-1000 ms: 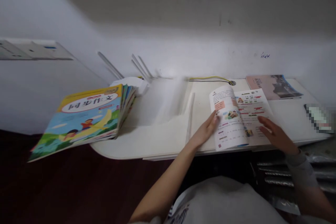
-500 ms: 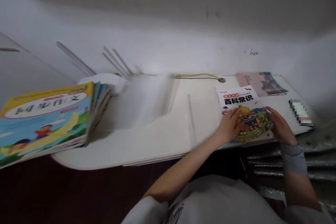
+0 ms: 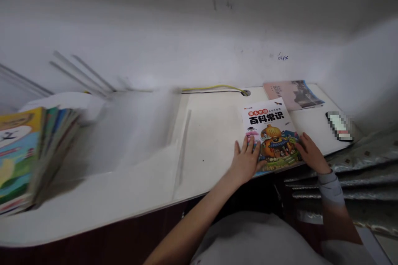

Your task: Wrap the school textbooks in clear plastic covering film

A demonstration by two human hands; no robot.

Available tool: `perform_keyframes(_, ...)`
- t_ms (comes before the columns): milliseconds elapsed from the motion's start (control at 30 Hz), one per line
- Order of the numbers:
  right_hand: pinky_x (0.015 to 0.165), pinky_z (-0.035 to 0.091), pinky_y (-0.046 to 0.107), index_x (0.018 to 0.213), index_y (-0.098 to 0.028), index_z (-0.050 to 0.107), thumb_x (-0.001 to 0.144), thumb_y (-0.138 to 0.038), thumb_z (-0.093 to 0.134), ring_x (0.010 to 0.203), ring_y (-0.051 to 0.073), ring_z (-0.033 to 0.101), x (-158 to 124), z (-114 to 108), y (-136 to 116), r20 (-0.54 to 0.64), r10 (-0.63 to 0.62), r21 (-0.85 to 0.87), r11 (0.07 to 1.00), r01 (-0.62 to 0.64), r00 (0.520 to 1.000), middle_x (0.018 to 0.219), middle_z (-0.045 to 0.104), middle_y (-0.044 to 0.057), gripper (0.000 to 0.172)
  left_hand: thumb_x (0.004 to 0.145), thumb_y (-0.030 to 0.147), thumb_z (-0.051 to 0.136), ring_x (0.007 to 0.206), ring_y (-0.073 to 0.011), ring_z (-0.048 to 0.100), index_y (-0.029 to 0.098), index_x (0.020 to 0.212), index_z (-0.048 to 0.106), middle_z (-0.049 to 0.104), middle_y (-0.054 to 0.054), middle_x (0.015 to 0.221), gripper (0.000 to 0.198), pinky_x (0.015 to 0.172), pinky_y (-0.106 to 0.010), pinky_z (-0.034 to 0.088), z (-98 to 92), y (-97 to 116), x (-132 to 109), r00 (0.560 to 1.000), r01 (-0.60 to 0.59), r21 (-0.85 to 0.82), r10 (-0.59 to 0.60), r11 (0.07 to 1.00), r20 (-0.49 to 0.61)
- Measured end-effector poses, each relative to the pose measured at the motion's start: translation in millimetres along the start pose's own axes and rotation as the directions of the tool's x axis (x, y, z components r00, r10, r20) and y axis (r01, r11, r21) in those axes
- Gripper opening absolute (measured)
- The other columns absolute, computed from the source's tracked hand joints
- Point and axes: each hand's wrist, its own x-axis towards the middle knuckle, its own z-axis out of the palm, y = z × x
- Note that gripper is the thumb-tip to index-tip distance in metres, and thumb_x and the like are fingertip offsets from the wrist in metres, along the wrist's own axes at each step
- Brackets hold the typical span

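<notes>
The book I'm working with is closed now, cover up w/ its cartoon picture and big black title; a sec ago it lay open at a spread w/ my hands on the pages. So the reading or leafing part looks over, imo, and the book is one flat slab again.

My left hand lies flat on the book's lower left corner, fingers spread, palm half on the desk. My right hand rests against the book's lower right edge, fingers loosely together and laid along the edge, not pinching anything I can see.

Edges: the book's near edge sits right at the desk's front lip, poss. overhanging a bit, can't tell for sure. Just behind the book, toward the wall, lies a pinkish booklet, close but apart. Right of the book is a phone, apart from it. A yellow-black cable runs along the wall behind and left of the book. Far left of the book is a stack of colourful books, well apart. Between stack and book the desk is bare white, the widest room for sliding.
</notes>
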Motion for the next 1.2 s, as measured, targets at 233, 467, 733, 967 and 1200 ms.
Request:
perform_keyframes(233, 0.108, 0.03, 0.052, 0.132, -0.015, 0.047, 0.087, -0.058, 0.039, 0.133, 0.03, 0.035, -2.8, 0.8, -5.8, 0.026, -0.013, -0.111, 0.994, 0.015, 1.0, 0.14, 0.042, 0.017, 0.062, 0.088, 0.054, 0.039, 0.138, -0.0379, 0.018, 0.018, 0.139, 0.039, 0.031, -0.016, 0.148, 0.062, 0.106, -0.064, 0.017, 13.6, -1.3, -1.6, 0.996, -0.021, -0.028, 0.019, 0.999, -0.086)
perform_keyframes(467, 0.108, 0.031, 0.049, 0.133, -0.024, 0.048, 0.089, -0.052, 0.041, 0.132, 0.028, 0.036, -4.6, -22.9, -42.9, 0.035, -0.075, 0.03, 0.997, 0.074, 0.997, 0.144, 0.04, 0.01, 0.053, 0.088, 0.051, 0.043, 0.138, -0.0364, 0.018, 0.02, 0.136, 0.043, 0.035, -0.014, 0.146, 0.058, 0.106, -0.066, 0.014, 8.7, -1.0, -2.6, 0.995, -0.028, -0.114, 0.016, 0.993, -0.102)
perform_keyframes(733, 0.111, 0.026, 0.045, 0.138, -0.026, 0.041, 0.093, -0.036, 0.038, 0.139, 0.022, 0.022, -8.5, 3.6, -108.3, 0.245, -0.4, 0.182, 0.914, 0.363, 0.883, 0.153, 0.022, 0.006, 0.046, 0.091, 0.041, 0.04, 0.098, -0.0207, 0.06, 0.018, 0.092, 0.067, 0.069, -0.006, 0.095, 0.035, 0.093, -0.038, 0.042, -16.7, 0.6, -9.3, 0.984, -0.07, -0.762, -0.08, 0.644, -0.158)
perform_keyframes(967, 0.11, 0.028, 0.048, 0.142, -0.028, 0.032, 0.092, -0.037, 0.041, 0.139, 0.025, 0.02, 1.8, 13.9, -126.9, 0.14, -0.44, 0.133, 0.896, 0.423, 0.887, 0.154, 0.018, 0.006, 0.052, 0.083, 0.053, 0.049, 0.051, -0.0101, 0.046, 0.016, 0.061, 0.055, 0.05, 0.003, 0.052, 0.043, 0.051, -0.023, 0.037, -17.4, 5.7, -11.6, 0.963, 0.155, -0.941, -0.259, 0.302, 0.076)
perform_keyframes(1200, 0.109, 0.022, 0.053, 0.14, -0.024, 0.037, 0.088, -0.046, 0.046, 0.14, 0.03, 0.013, 30.3, 38.8, -151.9, 0.246, -0.518, -0.064, 0.834, 0.547, 0.819, 0.154, 0.016, 0.009, 0.057, 0.09, 0.045, 0.043, 0.126, -0.0309, 0.042, 0.018, 0.114, 0.061, 0.056, -0.013, 0.129, 0.04, 0.104, -0.05, 0.028, -25.4, -46.1, -37.5, 0.921, 0.168, -0.332, -0.268, 0.928, -0.283)
